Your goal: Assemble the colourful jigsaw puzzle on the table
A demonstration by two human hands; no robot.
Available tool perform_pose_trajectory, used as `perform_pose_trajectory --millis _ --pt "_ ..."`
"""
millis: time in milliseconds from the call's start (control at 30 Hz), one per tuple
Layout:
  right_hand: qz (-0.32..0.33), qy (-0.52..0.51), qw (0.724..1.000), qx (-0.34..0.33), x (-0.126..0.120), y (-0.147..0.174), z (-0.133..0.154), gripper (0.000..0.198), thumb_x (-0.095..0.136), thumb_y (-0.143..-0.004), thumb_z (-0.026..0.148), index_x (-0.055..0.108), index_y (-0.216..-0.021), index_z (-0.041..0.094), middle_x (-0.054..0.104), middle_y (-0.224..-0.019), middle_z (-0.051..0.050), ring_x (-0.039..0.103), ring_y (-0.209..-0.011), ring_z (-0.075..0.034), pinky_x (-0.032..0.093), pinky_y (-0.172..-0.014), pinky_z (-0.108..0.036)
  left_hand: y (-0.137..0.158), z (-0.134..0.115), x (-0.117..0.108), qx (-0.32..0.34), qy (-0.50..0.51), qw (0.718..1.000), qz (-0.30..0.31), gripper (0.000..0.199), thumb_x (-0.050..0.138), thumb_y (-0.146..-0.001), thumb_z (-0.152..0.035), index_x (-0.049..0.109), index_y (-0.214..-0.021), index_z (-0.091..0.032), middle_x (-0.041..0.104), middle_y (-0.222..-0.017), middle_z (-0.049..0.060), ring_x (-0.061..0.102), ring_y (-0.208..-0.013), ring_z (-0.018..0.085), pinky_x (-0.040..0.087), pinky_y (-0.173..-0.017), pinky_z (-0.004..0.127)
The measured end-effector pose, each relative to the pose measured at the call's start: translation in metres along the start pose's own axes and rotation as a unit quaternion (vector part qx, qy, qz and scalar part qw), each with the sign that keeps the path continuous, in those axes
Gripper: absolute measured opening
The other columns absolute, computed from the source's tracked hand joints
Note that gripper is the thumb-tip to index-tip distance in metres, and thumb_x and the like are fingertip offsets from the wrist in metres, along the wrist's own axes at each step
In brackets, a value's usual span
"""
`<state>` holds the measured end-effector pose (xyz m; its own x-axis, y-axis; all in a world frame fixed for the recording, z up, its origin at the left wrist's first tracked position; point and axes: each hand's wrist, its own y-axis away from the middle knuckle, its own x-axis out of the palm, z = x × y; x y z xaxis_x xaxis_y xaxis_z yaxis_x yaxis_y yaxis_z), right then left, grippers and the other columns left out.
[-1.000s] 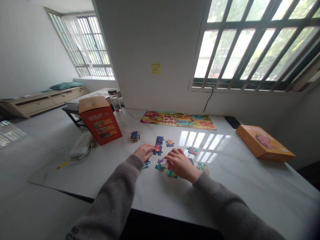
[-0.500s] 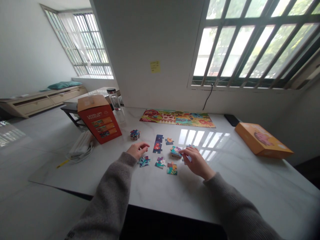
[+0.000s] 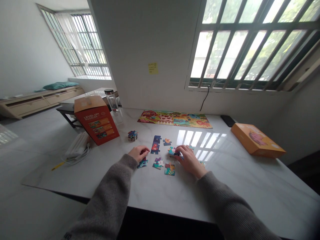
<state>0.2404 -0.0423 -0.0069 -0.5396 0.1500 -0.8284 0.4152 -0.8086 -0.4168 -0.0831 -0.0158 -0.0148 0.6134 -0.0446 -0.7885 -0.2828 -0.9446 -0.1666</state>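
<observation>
Pinching dark piece (image 3: 178, 153) newly: right hand (image 3: 189, 159)

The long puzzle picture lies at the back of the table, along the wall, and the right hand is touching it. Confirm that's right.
Not quite: the head view shows the right hand at a small pile of puzzle pieces nearer the person, apart from the long puzzle picture, which does lie at the back of the table, along the wall.

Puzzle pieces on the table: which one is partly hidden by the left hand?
The teal-and-blue piece, leftmost in the front row; the left hand overlaps it and no other.
</observation>
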Motion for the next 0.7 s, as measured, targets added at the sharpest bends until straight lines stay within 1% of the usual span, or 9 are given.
perform_pose_trajectory --millis 67,133,300,400,533,700 --pt "0.01 -0.001 1.0 0.004 0.0 0.0 0.0 0.008 0.058 -0.093 0.022 0.058 -0.102 0.023 0.062 -0.112 -0.008 0.054 -0.106 -0.025 0.041 -0.096 -0.04 0.0 -0.001 0.001 0.0 0.002 1.0 -0.001 0.03 0.054 -0.086 -0.039 0.074 -0.092 -0.018 0.07 -0.076 0.004 0.056 -0.057 0.014 0.046 -0.06 0.026" --pt "0.009 -0.006 1.0 0.008 0.0 0.0 0.0 0.011 0.061 -0.091 0.021 0.058 -0.101 0.023 0.061 -0.111 -0.007 0.054 -0.105 -0.025 0.042 -0.094 -0.039 0.0 -0.002 0.001 -0.003 0.008 1.0 0.002 0.03 0.053 -0.087 -0.039 0.074 -0.093 -0.017 0.069 -0.073 0.003 0.057 -0.057 0.015 0.047 -0.059 0.026" --pt "-0.02 0.0 1.0 0.004 -0.001 0.0 -0.001 0.019 0.067 -0.082 0.018 0.059 -0.099 0.022 0.061 -0.108 -0.008 0.055 -0.103 -0.026 0.043 -0.093 -0.039 0.001 -0.004 0.001 -0.008 0.015 1.0 -0.004 0.03 0.054 -0.086 -0.039 0.074 -0.093 -0.018 0.067 -0.071 0.002 0.057 -0.056 0.014 0.047 -0.058 0.025" --pt "-0.037 -0.001 0.999 -0.003 -0.003 -0.001 -0.004 0.019 0.067 -0.082 0.02 0.059 -0.098 0.023 0.062 -0.105 -0.008 0.056 -0.102 -0.026 0.044 -0.092 -0.039 0.001 -0.004 0.001 -0.005 0.017 1.0 -0.003 0.03 0.055 -0.086 -0.039 0.074 -0.093 -0.018 0.068 -0.072 0.003 0.057 -0.056 0.014 0.047 -0.058 0.026" --pt "-0.063 -0.03 0.997 0.016 -0.007 -0.004 -0.011 0.016 0.065 -0.083 0.021 0.059 -0.098 0.023 0.062 -0.104 -0.007 0.058 -0.099 -0.025 0.046 -0.09 -0.039 0.001 -0.003 0.001 -0.001 0.013 1.0 -0.005 0.03 0.054 -0.087 -0.038 0.074 -0.095 -0.017 0.068 -0.073 0.003 0.058 -0.059 0.015 0.047 -0.061 0.026" --pt "-0.094 -0.041 0.994 0.024 -0.019 -0.005 -0.023 0.015 0.065 -0.083 0.024 0.059 -0.097 0.022 0.062 -0.102 -0.008 0.06 -0.098 -0.026 0.049 -0.088 -0.041 0.001 -0.002 0.002 0.007 -0.001 1.0 -0.005 0.03 0.052 -0.087 -0.037 0.074 -0.096 -0.017 0.068 -0.074 0.003 0.058 -0.06 0.015 0.047 -0.062 0.027"
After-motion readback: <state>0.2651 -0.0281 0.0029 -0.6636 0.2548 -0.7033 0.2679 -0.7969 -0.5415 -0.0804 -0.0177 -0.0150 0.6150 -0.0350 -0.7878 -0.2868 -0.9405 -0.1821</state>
